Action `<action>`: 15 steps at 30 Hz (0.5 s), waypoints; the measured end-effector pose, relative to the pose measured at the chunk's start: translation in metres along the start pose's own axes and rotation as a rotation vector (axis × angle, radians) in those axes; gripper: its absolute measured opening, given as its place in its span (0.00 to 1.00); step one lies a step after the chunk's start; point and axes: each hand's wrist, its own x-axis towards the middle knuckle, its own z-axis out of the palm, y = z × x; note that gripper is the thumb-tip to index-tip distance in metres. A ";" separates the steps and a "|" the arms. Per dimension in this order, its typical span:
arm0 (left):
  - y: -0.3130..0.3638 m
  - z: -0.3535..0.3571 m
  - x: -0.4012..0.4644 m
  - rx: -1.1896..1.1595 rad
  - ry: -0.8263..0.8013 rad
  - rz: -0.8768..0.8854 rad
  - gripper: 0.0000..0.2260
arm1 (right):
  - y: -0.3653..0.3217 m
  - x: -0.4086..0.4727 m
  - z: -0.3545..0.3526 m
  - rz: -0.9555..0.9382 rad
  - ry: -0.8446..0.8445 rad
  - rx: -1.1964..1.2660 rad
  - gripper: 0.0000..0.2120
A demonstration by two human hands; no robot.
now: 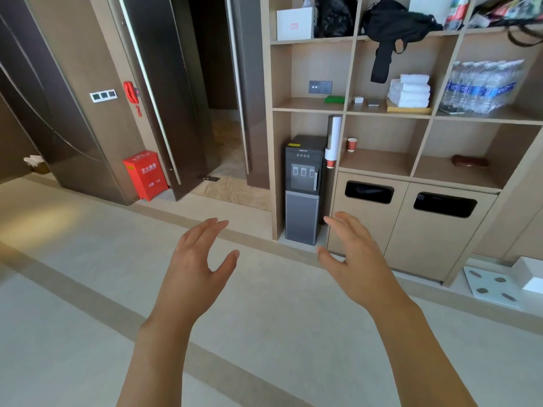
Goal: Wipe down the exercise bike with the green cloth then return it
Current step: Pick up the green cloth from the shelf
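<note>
Left hand (pixel 196 261), right hand (pixel 354 259) spread, green cloth (pixel 334 99) shelved

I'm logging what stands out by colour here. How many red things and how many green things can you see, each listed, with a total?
Red: 4 – wall phone, fire box, paper cup on the shelf, paper cup under the cup dispenser.
Green: 1 – green cloth, folded on a shelf.
Total: 5

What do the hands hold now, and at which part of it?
Nothing is held. The left hand and the right hand are both open in the air, and the green cloth lies on a shelf.
</note>
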 end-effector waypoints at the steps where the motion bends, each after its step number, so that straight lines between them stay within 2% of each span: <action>1: 0.007 0.009 0.016 -0.001 0.010 -0.010 0.26 | 0.011 0.017 -0.004 -0.008 -0.004 0.001 0.29; 15: 0.048 0.094 0.171 0.072 0.040 -0.035 0.25 | 0.117 0.186 -0.006 -0.049 -0.008 0.105 0.29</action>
